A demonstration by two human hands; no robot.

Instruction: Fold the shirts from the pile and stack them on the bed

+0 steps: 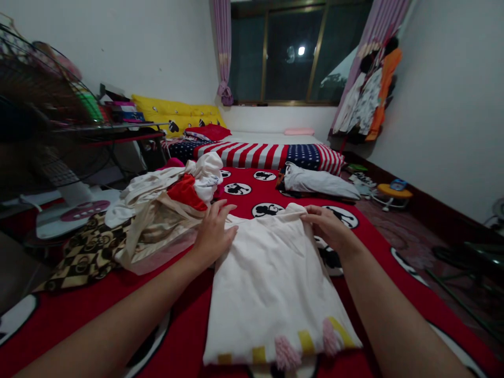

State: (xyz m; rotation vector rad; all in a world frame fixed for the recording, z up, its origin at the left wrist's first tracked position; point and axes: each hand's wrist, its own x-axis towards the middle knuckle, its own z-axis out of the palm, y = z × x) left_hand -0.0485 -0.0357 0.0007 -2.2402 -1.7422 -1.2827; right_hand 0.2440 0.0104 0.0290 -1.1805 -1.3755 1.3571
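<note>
A cream-white garment with pink tassels and yellow patches along its near hem lies flat on the red blanket. My left hand rests on its far left corner with the fingers spread flat on the cloth. Pinching the far right corner of the garment is my right hand, its fingers closed on the fabric edge.
A heap of clothes in white, beige and red lies left of the garment, beside a black-and-gold checked cloth. A standing fan is at far left. A striped and starred cover, a white bundle and hanging clothes lie beyond.
</note>
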